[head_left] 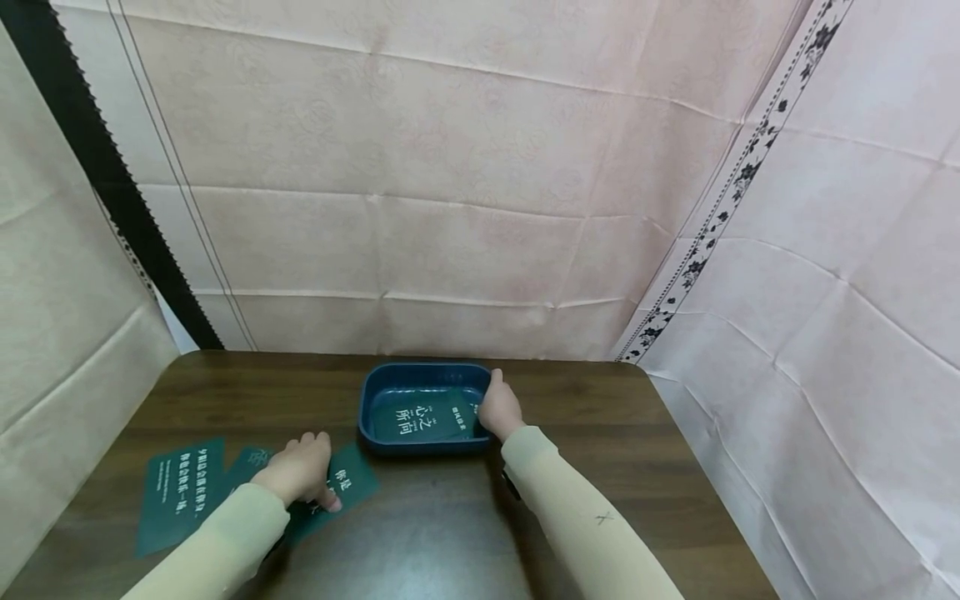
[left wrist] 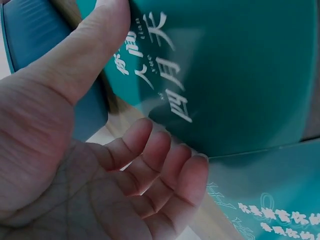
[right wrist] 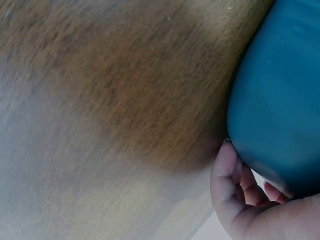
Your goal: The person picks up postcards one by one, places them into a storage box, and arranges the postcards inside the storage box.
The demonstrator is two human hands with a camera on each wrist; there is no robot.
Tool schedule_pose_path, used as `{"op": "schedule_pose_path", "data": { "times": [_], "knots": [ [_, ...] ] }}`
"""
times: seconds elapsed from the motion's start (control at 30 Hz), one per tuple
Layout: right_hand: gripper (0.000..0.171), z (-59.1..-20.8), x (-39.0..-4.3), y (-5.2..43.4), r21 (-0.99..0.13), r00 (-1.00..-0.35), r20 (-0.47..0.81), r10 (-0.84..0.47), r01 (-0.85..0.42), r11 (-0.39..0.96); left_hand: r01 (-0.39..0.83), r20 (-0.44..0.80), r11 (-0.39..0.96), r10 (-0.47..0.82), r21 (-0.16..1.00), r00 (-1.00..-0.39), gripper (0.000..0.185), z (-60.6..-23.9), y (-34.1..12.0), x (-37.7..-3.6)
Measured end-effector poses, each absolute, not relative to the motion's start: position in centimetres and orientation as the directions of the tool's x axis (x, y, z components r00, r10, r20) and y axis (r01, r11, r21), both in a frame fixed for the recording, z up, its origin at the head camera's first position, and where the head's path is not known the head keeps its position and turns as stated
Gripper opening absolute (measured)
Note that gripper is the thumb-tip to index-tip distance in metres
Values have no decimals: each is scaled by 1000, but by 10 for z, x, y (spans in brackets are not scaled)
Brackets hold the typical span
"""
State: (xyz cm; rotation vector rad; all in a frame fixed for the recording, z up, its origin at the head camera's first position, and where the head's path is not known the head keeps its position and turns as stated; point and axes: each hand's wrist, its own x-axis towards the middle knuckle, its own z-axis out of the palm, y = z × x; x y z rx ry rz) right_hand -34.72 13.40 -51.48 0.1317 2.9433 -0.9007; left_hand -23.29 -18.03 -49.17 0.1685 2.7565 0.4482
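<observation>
On the table, a dark blue tray [head_left: 423,447] holds green cards [head_left: 397,421] with white lettering. My right hand [head_left: 501,408] grips the tray's right end, its fingers curled against the outer wall of the tray [right wrist: 280,100]. To the left of the tray, my left hand [head_left: 298,468] reaches over a green card [head_left: 352,477]. In the left wrist view, thumb and fingers stand apart, the fingertips at the edge of that card [left wrist: 240,75]. Part of it lies hidden under the hand. Farther left are a partly covered green card [head_left: 243,467] and another green card [head_left: 176,496].
The brown wooden table [head_left: 600,467] has rounded far corners. Pale cloth [head_left: 450,250] hangs behind it and along both sides, with a dark band [head_left: 120,175] at the left and a floral strip [head_left: 705,242] at the right.
</observation>
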Motion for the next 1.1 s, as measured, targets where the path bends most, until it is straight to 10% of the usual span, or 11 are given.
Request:
{"op": "schedule_pose_path", "data": {
  "times": [0.77,1.1],
  "knots": [
    [75,-512,-348,134,-555,-994,-86,64,101,825,104,-331,935,222,340,-917,102,-498,-190,-231],
    [76,-513,-346,133,-557,-994,-88,63,102,824,118,-370,904,284,412,-884,53,-501,-199,-230]
  ]
}}
